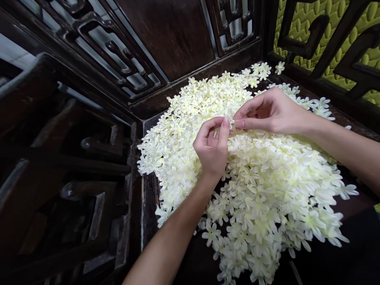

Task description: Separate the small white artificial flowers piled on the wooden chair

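White flowers (267, 190) lie heaped across the dark wooden seat (148, 190), spilling from its back corner toward the near edge. Above the middle of the heap, the left hand (212, 148) curls its fingers in — thumb and forefinger pinched on one small blossom (231, 121). Beside it, the right hand (271, 113) pinches the same blossom — fingertips meeting, other fingers loosely bent.

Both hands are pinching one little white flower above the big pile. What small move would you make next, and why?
Probably ease the small white flower apart gently: the left hand and right hand both pinch it at their fingertips, just above the heap of cream-white fabric blossoms on the dark wooden seat.
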`<action>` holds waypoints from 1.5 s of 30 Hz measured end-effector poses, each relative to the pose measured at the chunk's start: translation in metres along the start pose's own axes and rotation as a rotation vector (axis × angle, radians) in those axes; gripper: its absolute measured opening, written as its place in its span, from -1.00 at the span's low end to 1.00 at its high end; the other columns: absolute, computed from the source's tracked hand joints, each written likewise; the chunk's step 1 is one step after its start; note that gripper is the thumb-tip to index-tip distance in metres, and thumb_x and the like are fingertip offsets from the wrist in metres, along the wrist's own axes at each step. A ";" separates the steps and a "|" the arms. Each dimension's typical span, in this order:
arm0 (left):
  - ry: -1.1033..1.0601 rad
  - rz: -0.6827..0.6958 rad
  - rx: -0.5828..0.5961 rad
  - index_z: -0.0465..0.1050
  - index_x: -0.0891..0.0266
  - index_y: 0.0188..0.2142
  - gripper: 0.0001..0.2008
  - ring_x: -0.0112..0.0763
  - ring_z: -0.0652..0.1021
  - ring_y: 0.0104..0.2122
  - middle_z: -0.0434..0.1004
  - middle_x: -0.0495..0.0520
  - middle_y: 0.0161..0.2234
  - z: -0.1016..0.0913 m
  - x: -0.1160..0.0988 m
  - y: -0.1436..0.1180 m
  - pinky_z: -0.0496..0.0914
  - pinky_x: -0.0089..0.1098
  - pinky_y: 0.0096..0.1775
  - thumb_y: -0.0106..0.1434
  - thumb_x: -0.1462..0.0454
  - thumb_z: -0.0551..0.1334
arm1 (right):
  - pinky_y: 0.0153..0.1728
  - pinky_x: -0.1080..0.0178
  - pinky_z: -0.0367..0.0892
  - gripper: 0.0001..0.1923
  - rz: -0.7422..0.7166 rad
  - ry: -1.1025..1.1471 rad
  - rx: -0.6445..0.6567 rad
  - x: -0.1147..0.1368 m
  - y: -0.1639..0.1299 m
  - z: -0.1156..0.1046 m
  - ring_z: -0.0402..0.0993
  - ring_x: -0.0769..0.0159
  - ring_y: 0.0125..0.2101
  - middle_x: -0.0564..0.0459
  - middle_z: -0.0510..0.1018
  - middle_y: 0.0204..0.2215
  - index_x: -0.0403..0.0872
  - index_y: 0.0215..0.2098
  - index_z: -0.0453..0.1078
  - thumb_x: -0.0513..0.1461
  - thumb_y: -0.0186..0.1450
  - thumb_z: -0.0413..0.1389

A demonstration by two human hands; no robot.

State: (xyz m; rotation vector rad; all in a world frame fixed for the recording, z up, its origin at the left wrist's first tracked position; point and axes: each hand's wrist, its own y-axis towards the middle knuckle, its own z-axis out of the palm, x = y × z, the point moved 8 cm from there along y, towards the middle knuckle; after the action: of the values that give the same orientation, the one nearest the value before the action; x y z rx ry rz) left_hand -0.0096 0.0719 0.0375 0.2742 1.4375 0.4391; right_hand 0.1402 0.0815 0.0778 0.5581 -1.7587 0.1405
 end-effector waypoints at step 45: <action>0.064 0.025 0.077 0.51 0.25 -0.29 -0.82 -0.60 0.50 -0.50 0.51 -0.02 -0.43 0.004 -0.002 0.000 0.44 -0.51 -0.41 0.30 0.16 0.29 | -0.70 0.30 0.09 -0.80 -0.014 -0.128 -0.020 0.000 0.001 -0.001 0.27 0.45 -0.63 0.03 0.59 -0.53 -0.14 -0.34 0.63 -0.14 0.21 0.35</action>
State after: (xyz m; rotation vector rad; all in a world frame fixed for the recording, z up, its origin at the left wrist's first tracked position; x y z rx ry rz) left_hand -0.0055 0.0708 0.0398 0.3434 1.5169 0.4166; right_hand 0.1407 0.0831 0.0782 0.5754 -1.8782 0.0789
